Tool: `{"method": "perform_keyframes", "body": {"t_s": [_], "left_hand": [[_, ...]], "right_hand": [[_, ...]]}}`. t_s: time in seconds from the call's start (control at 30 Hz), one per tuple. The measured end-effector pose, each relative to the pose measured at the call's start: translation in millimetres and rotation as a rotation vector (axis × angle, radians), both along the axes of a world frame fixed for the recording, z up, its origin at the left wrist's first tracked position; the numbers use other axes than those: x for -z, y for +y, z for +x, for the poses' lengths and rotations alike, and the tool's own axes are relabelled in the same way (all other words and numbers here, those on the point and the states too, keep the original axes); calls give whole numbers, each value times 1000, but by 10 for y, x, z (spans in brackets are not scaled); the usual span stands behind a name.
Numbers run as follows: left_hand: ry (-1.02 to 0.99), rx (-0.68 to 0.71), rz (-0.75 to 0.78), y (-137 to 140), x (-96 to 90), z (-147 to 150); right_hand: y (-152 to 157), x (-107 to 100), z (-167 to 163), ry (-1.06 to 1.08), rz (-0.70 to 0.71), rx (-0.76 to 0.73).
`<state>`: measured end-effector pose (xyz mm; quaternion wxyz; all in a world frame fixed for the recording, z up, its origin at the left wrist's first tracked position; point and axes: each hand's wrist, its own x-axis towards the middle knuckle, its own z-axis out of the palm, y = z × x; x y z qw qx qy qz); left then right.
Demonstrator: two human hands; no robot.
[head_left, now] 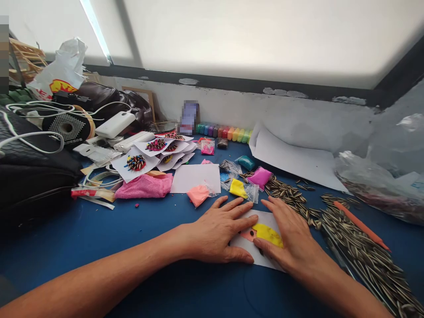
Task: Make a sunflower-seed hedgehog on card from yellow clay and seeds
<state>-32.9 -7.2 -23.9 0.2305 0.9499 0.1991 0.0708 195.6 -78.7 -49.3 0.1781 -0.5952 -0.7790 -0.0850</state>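
A white paper card (265, 261) lies on the blue tabletop under both my hands. Yellow clay (269, 235) is spread flat on it, beside a patch of pinkish-orange clay (245, 234) with a dark dot. My left hand (220, 232) rests flat over the card's left side, fingers stretched out, covering part of the pink clay. On the right, my right hand (289, 234) is open along the card's edge, its thumb touching the yellow clay. Just beyond my fingers sit a bag of yellow clay (238, 188) and a bag of orange clay (198, 194).
Sunflower seeds (371, 251) are heaped at right, with an orange stick-like tool (361, 225) on them. Finished-looking seed cards (135, 164) pile up at left near a pink cloth (144, 186) and a black bag (33, 172). Colored clay packs (225, 132) line the wall.
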Motion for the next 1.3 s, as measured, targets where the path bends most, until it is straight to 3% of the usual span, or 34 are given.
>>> {"method": "perform_keyframes", "body": {"t_s": [0.2,0.3,0.43,0.53,0.8,1.3], "left_hand": [[-19,-2,2,1,20,1],[-29,-9,-2,0,25,0],[-21,-2,-4,3,19,-3],[-10,0,2,6,15,-3],[-43,-4,6,3,37,-6],[-30,-10,-8,-7,18,-8]], "right_hand": [[-41,-216,-31,86,24,-40],[-156,-317,-58,148,126,-115],[-331,-299,-90,33,235,-302],[-395,-244,-94,-48,260,-359],[-351,-171,-108,-79,258,-366],[-364,-214,-166,-67,286,-353]]}}
